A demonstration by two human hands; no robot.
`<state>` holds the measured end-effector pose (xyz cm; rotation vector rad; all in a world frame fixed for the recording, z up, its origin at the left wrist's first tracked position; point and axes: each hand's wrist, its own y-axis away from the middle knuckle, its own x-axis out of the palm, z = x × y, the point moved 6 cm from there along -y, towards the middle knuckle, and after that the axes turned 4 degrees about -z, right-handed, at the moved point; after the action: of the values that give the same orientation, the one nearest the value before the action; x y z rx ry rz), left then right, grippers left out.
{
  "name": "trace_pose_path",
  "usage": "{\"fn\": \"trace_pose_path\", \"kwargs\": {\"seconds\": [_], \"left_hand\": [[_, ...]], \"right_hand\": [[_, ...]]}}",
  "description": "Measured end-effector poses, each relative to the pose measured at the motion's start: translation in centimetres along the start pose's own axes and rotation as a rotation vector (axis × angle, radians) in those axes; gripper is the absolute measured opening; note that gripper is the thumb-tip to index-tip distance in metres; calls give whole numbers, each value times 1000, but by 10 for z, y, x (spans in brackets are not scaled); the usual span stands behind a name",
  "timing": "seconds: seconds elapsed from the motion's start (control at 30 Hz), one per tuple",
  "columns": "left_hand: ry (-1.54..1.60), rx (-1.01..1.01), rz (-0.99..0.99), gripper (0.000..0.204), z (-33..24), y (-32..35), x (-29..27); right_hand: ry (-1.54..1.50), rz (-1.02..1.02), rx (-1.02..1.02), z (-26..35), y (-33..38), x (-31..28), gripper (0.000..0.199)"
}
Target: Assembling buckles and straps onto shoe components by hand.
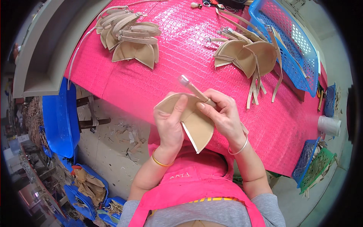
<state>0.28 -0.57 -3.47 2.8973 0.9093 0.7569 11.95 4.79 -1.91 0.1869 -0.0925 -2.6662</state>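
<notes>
Over the near edge of the pink table, I hold a tan shoe upper piece (197,125) with both hands. Its pale edging runs down one side to a pointed lower corner. My left hand (172,120) grips the left side, thumb laid on the inner face. At the upper right edge, my right hand (221,111) pinches the piece between thumb and fingers, where a narrow strap (196,91) sticks up. The strap's tip carries a shiny, clear-looking cover (184,79); what lies beneath it is too small to tell. Fingers behind the piece are hidden.
Similar strapped upper pieces lie in a pile (135,51) at the far left and another pile (242,55) at the far right of the pink table (181,45). A blue basket (295,56) stands beyond. Blue bins (58,125) sit left; a grey shelf (28,56) borders the table.
</notes>
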Motion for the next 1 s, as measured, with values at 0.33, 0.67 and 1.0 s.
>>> {"fn": "trace_pose_path", "kwargs": {"seconds": [0.33, 0.67, 1.0], "left_hand": [[-323, -62, 208, 26, -10, -53, 0], [-803, -42, 428, 15, -11, -93, -7], [-829, 147, 400, 29, -20, -85, 8]], "right_hand": [[-78, 102, 197, -52, 7, -2, 25], [29, -28, 360, -36, 61, -39, 34], [315, 143, -273, 12, 79, -28, 32]]}}
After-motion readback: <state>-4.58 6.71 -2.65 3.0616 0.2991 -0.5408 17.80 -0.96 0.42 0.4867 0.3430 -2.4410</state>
